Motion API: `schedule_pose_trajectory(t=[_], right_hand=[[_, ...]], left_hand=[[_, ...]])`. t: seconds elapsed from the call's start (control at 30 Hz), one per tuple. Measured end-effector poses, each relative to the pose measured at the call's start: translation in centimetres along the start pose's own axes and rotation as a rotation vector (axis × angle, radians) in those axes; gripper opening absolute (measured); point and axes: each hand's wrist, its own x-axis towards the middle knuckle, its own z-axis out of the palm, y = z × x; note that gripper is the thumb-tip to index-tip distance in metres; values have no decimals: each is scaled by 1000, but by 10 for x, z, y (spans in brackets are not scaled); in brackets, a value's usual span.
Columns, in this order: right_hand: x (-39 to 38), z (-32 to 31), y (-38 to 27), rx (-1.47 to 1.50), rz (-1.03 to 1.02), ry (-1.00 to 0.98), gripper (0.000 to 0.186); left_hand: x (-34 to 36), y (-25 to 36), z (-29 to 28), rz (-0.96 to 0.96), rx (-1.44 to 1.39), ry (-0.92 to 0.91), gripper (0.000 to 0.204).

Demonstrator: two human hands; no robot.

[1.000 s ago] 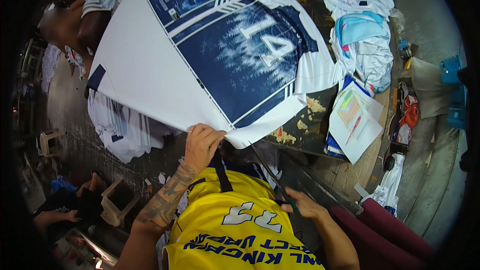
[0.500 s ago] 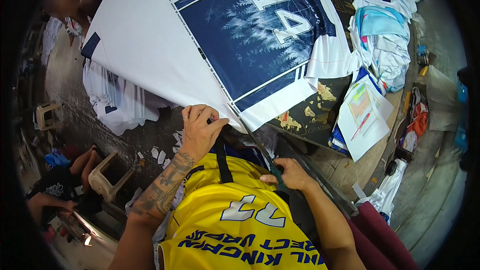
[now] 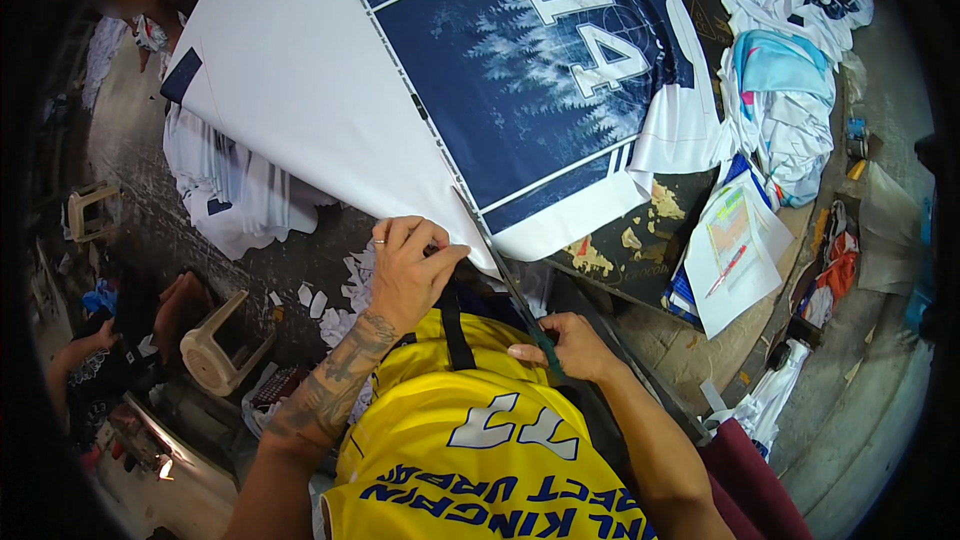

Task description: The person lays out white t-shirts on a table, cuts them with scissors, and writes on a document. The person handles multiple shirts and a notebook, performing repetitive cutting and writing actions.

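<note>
Surface (image 3: 640, 265): dark, worn w/ pale patches; mostly hidden under cloth.
Cloth (image 3: 440, 90): white sheet w/ navy printed panel, on surface, near corner past its edge; far end cut off at top.
Fabric heap (image 3: 795, 105): white/lt blue, R of cloth.
Papers (image 3: 757, 285): R of cloth, atop blue item (image 3: 683, 288), kind unclear.
Scissors (image 3: 497, 252): one blade over cloth nr panel corner; other hard to make out.
L hand (image 3: 408, 270): fingers curled, nearly closed on cloth's near edge; pinch partly hidden.
R hand (image 3: 582, 348): fingers wrapped rd scissors' green handle; loops hidden.
Pen (image 3: 735, 260): red, on papers.
</note>
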Motion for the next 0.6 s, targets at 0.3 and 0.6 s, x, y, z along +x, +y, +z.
schedule_pose_trajectory(t=[0.3, 0.6], right_hand=[[40, -12, -62, 34, -13, -28, 68], [79, -33, -136, 35, -5, -5, 79]], left_hand=[[11, -7, -8, -14, -100, -81, 19], [39, -30, -26, -6, -230, -377, 20]])
